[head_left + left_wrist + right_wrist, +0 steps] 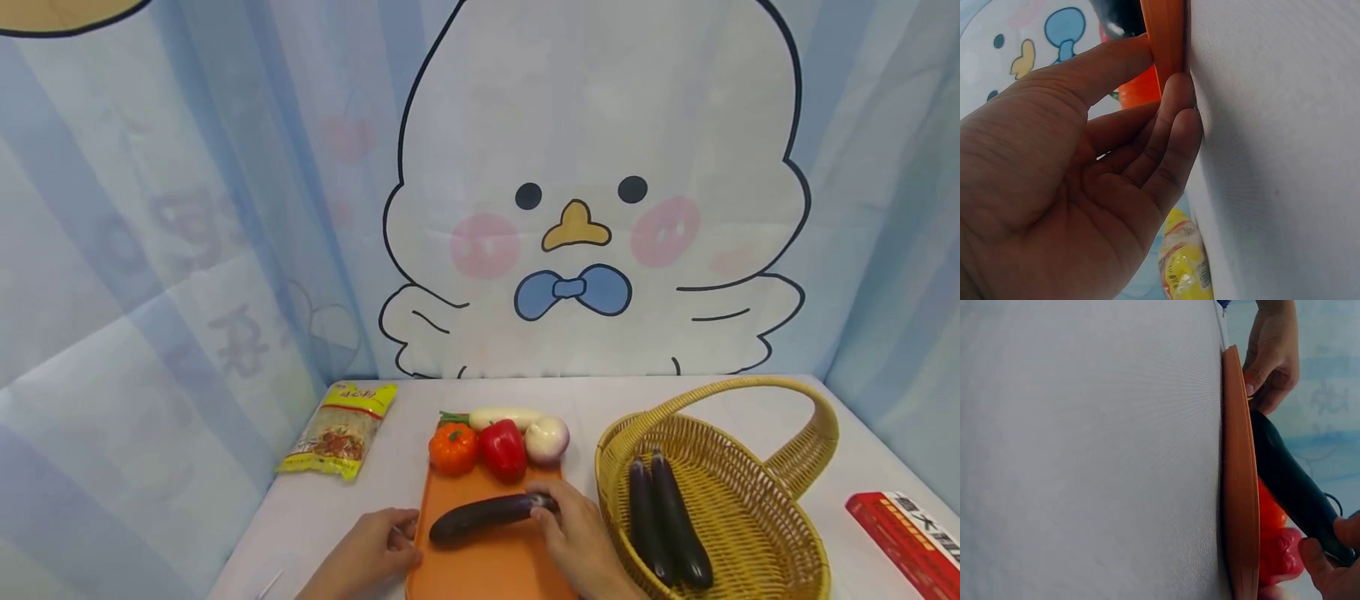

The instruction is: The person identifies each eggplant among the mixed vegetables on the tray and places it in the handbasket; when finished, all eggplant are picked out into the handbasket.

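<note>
A dark purple eggplant [487,515] lies slantwise over the orange tray [487,575]. My right hand [577,537] grips its stem end between thumb and fingers. In the right wrist view the eggplant [1291,478] tilts, its blunt end low at the tray and its held end higher. My left hand [375,546] pinches the tray's left edge; in the left wrist view the thumb presses the orange rim [1166,37] and the fingertips curl against its side near the tabletop. An orange pumpkin [453,449], a red bell pepper [502,450] and a white-purple onion [547,439] sit at the tray's far end.
Behind them lies a white radish [506,417]. A wicker basket [806,550] with an arched handle stands at right, holding two eggplants [667,525]. A yellow food packet [341,429] lies at back left, a red box [911,542] at far right. A cartoon curtain hangs behind.
</note>
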The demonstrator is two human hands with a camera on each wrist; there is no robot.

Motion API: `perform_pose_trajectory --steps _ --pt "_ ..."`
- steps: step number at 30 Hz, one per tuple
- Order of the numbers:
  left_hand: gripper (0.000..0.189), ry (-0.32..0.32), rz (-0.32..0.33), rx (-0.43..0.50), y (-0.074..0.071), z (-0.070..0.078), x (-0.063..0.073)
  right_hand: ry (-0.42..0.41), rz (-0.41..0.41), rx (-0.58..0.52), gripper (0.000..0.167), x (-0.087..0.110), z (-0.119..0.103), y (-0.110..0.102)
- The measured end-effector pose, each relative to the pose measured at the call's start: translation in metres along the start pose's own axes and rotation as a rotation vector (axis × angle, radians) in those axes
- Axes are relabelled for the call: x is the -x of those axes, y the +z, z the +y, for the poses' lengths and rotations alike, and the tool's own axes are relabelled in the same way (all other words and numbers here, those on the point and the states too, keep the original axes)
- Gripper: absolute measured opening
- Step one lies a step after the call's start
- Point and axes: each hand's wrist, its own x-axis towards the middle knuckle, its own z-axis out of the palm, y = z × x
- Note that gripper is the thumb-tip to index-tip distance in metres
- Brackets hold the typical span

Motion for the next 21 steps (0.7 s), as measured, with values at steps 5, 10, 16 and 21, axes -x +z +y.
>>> perform_pose_trajectory --steps 5,10,16,21 --pt "0.054 -0.032 0.001 0.004 0.001 0.0 -0.003 0.018 -0.06 0.016 0.028 0.001 -0.008 -0.01" --pt "0.053 -0.054 -0.007 0.025 0.004 -0.002 -0.005 0.017 -0.087 0.017 0.022 0.008 -0.017 -0.022" --pt "0.052 -0.052 0.001 0.015 0.003 0.0 -0.007 -0.023 -0.125 -0.053 0.02 0.009 -0.026 -0.037" --pt "0.053 -0.082 0.006 0.005 0.002 0.0 -0.006 0.022 -0.231 -0.115 0.02 0.005 -0.033 -0.052"
